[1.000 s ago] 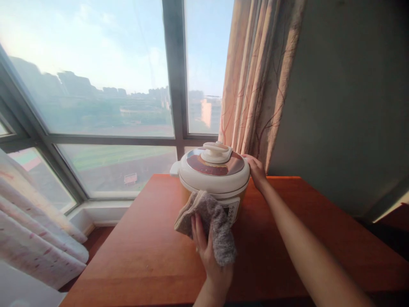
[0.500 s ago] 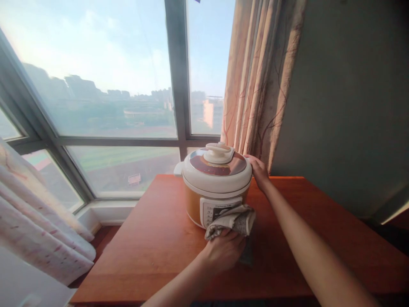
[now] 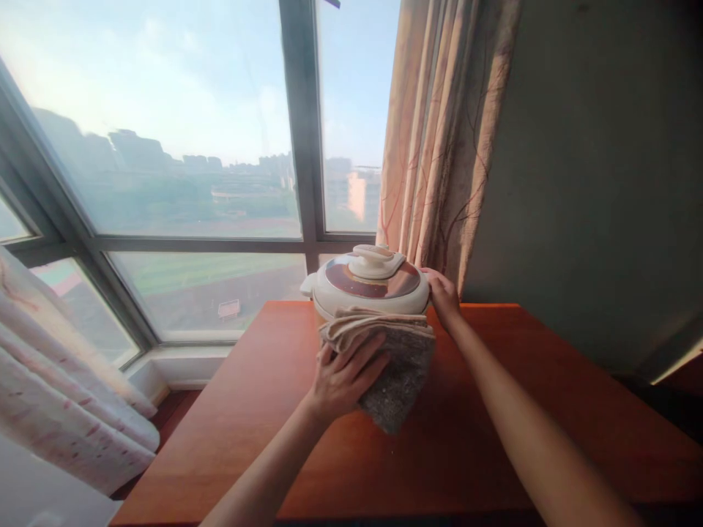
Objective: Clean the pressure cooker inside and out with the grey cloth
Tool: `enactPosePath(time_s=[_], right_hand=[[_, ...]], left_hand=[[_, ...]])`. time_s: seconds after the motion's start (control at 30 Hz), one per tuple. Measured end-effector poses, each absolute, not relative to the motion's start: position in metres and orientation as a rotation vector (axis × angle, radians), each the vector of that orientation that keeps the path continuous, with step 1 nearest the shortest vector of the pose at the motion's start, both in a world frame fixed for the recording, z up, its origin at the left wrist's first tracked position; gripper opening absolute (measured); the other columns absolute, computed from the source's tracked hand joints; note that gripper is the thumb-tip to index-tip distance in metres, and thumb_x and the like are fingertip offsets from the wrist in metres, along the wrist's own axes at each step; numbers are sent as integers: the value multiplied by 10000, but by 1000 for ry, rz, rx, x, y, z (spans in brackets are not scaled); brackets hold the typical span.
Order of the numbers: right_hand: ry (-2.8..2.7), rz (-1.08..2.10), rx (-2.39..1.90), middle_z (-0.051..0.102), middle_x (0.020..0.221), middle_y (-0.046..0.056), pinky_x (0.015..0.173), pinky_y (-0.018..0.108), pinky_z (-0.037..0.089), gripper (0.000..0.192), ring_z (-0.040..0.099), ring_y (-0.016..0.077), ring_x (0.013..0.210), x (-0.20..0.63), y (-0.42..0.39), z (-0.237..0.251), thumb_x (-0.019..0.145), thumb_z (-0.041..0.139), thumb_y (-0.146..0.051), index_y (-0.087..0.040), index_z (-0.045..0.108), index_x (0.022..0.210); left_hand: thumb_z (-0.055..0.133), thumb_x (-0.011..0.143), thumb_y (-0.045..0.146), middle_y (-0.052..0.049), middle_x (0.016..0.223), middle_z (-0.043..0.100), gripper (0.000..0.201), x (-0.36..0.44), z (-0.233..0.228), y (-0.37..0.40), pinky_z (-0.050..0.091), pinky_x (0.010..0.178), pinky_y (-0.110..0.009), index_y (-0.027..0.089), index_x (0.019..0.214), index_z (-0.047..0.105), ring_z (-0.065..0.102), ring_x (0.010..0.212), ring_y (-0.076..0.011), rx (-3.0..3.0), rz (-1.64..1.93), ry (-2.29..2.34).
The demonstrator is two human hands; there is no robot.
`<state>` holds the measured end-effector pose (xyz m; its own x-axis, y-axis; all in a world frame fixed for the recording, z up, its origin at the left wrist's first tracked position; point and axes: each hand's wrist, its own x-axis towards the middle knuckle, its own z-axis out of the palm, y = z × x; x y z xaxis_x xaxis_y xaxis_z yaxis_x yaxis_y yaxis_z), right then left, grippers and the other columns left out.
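Note:
A cream electric cooker [image 3: 369, 287] with a brown lid top and a white knob stands on the red-brown wooden table [image 3: 263, 424]. My left hand [image 3: 343, 377] presses a folded grey-beige cloth [image 3: 392, 359] flat against the cooker's front, covering its control panel. My right hand [image 3: 441, 293] rests on the right rim of the lid, fingers curled against it.
A large window [image 3: 181, 161] with dark frames runs behind the table. A patterned beige curtain [image 3: 444, 139] hangs just right of the cooker beside a grey wall [image 3: 598, 183]. Pale patterned fabric [image 3: 60, 380] lies at the lower left.
My left hand has lifted the cloth from the cooker's lower front, by the table, up to just under the lid. The right hand stays on the lid rim.

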<state>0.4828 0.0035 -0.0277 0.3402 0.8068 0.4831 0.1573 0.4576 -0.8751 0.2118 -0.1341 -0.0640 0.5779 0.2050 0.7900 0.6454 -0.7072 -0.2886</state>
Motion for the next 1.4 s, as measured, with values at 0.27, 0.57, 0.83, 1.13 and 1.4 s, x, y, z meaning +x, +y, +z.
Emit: enactPosePath(time_s=[0.27,0.57,0.83,1.13,1.4], right_hand=[[-1143,425,-1106,752,1018,80,860,381,470,433,648,288,988,483,0,-29,793,509,-495,-185,750,976],[-1140,408,-1107,748,1038,95,861,395,477,467,649,295,998,483,3,-32,796,498,-520,-177,744,997],[-1137,385,-1130,745,1048,100,889,400,464,435,641,299,1018,479,-4,-26,789,492,-481,-178,745,972],[-1141,378,-1160,747,1026,94,871,391,465,431,632,301,1022,479,-8,-24,794,485,-475,-176,743,968],[-1142,375,-1143,750,1022,77,878,380,465,409,631,292,1024,480,-7,-24,799,490,-475,-194,745,952]], left_hand=[[622,868,317,-130,1544,418,557,219,-68,-116,297,1171,-487,225,1406,513,372,1432,-290,-1971,-2097,-1162],[644,836,394,-94,1219,688,354,248,-96,-109,435,1071,-426,166,1105,679,590,1221,-281,-1013,-2928,-1952],[665,802,344,-51,946,739,250,263,-102,-138,570,779,-317,165,975,688,705,886,-210,-428,-3375,-2288],[630,817,144,-49,877,739,150,299,-94,-201,568,645,-239,140,964,659,708,730,-162,427,-3713,-2224],[530,785,42,-53,784,727,277,302,-63,-206,614,719,-317,130,1032,619,726,701,-189,978,-3910,-2221]])
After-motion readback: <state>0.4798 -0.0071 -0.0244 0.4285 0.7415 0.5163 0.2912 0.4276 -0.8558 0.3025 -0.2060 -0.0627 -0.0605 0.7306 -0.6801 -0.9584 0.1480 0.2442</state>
